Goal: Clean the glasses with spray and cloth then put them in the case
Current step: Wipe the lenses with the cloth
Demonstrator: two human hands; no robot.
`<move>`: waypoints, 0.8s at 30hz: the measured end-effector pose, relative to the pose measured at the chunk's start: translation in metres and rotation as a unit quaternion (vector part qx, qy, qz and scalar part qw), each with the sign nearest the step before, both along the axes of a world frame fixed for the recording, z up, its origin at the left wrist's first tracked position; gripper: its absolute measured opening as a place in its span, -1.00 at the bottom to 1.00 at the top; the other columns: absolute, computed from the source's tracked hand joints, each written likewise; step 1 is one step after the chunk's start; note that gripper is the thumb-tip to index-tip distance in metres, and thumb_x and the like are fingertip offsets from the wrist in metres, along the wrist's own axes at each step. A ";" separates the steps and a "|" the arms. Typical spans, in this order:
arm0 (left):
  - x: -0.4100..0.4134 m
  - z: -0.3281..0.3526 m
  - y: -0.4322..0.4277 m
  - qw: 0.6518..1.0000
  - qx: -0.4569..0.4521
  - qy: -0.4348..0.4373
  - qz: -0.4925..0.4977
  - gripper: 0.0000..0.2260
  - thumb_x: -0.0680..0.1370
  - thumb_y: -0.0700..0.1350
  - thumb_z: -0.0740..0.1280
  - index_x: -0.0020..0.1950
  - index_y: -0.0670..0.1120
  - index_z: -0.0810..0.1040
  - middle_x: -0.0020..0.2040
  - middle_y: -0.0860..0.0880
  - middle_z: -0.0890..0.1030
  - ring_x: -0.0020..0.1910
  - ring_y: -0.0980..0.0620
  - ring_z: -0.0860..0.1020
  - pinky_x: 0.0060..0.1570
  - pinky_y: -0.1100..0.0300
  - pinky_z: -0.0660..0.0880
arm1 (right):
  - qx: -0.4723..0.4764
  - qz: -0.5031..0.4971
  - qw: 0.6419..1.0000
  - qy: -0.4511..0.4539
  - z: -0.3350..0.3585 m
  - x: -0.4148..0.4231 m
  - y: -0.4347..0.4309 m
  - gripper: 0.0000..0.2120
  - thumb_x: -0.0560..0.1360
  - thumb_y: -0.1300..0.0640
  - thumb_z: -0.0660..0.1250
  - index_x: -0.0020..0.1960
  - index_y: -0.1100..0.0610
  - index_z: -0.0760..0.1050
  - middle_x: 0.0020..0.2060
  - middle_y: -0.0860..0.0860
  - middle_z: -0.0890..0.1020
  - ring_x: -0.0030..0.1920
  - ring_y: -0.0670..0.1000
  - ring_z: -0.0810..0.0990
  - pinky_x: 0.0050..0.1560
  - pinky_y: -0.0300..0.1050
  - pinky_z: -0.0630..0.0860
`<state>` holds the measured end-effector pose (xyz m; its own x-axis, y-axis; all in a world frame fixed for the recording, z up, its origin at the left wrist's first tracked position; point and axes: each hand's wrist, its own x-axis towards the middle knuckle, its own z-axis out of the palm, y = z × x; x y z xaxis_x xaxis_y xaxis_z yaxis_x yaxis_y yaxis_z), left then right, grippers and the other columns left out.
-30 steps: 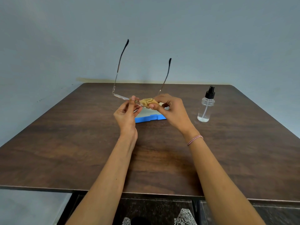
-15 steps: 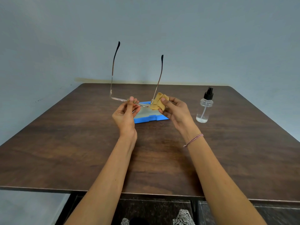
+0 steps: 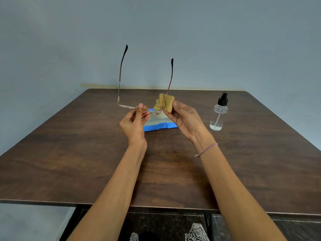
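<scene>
Two hands are raised above a dark wooden table (image 3: pixel 83 157), and the glasses (image 3: pixel 128 106) are held between them in the air, clear of the tabletop. The front of the frame is pinched near its middle by the thumb and fingertips of the left hand (image 3: pixel 132 126). Both temples are unfolded and are pointed up toward twelve o'clock, dark tips topmost. A folded yellow cloth (image 3: pixel 167 106) is gripped between the thumb and fingers of the right hand (image 3: pixel 186 119), palm turned to the camera. The cloth is pressed against the frame's end at three o'clock, and the temple there is seen crossing in front of it. A blue case (image 3: pixel 160 125) is laid flat on the table just behind and below the hands, partly hidden by them, its pale upper face showing; the glasses are not in it. At three o'clock from the case, well apart from it, a clear spray bottle (image 3: pixel 218 115) with a black pump is stood upright, a little liquid visible at its bottom. A braided bracelet (image 3: pixel 207 150) is worn on the right wrist.
</scene>
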<state>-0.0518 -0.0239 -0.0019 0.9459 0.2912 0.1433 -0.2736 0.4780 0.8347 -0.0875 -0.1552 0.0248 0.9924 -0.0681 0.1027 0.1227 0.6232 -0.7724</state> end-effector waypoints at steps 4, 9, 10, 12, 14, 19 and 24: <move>-0.001 0.000 -0.001 1.000 0.015 -0.003 0.000 -0.86 0.49 -0.14 0.39 -0.06 -0.20 0.64 -0.21 -0.04 0.67 -0.17 0.09 0.65 -0.21 0.31 0.57 | -0.039 -0.044 0.998 0.000 0.001 -0.002 0.004 -0.76 0.50 0.40 0.26 0.16 0.32 0.48 -0.09 0.08 0.67 -0.10 -0.04 0.68 -0.09 -0.24 0.61; -0.006 0.000 -0.006 0.999 0.035 -0.016 -0.011 -0.94 0.49 -0.16 0.39 -0.11 -0.13 0.64 -0.21 -0.04 0.67 -0.17 0.09 0.66 -0.22 0.31 0.57 | -0.096 -0.099 0.990 0.041 -0.003 0.000 0.006 -0.69 0.43 0.36 0.39 0.16 0.28 0.53 -0.15 0.05 0.67 -0.19 -0.07 0.66 -0.27 -0.29 0.57; -0.006 0.000 -0.006 0.999 0.034 -0.016 -0.011 -0.94 0.49 -0.16 0.39 -0.11 -0.14 0.64 -0.20 -0.04 0.67 -0.17 0.09 0.66 -0.22 0.32 0.57 | -0.109 -0.103 0.987 0.049 -0.004 0.000 0.007 -0.71 0.42 0.34 0.40 0.15 0.28 0.54 -0.16 0.05 0.67 -0.20 -0.08 0.66 -0.28 -0.30 0.57; -0.006 0.001 -0.005 0.999 0.024 -0.015 -0.014 -0.93 0.49 -0.17 0.39 -0.11 -0.15 0.64 -0.24 0.00 0.68 -0.18 0.09 0.66 -0.23 0.32 0.56 | -0.136 -0.105 0.983 0.061 -0.005 0.001 0.008 -0.73 0.42 0.31 0.42 0.11 0.30 0.56 -0.17 0.06 0.66 -0.23 -0.10 0.64 -0.29 -0.32 0.57; -0.006 0.001 -0.005 1.000 0.019 -0.017 -0.015 -0.95 0.49 -0.17 0.39 -0.14 -0.12 0.64 -0.30 0.05 0.68 -0.20 0.11 0.66 -0.24 0.33 0.55 | -0.155 -0.104 0.980 0.069 -0.007 0.002 0.009 -0.73 0.41 0.30 0.43 0.10 0.33 0.56 -0.18 0.07 0.66 -0.26 -0.12 0.62 -0.28 -0.33 0.55; -0.004 -0.001 -0.006 0.998 0.050 -0.026 -0.037 -0.90 0.50 -0.18 0.38 -0.12 -0.21 0.63 -0.29 -0.02 0.66 -0.27 0.12 0.63 -0.24 0.32 0.56 | -0.127 -0.131 0.981 0.063 -0.004 0.002 0.001 -0.76 0.43 0.26 0.42 0.08 0.30 0.57 -0.15 0.09 0.66 -0.21 -0.07 0.62 -0.22 -0.30 0.55; -0.006 -0.003 -0.010 0.995 0.080 -0.030 -0.059 -0.84 0.51 -0.17 0.37 -0.07 -0.28 0.62 -0.28 -0.02 0.66 -0.28 0.13 0.63 -0.22 0.31 0.57 | -0.068 -0.172 0.982 0.031 0.001 -0.001 -0.010 -0.78 0.44 0.25 0.42 0.08 0.23 0.57 -0.13 0.04 0.68 -0.17 -0.10 0.65 -0.18 -0.28 0.54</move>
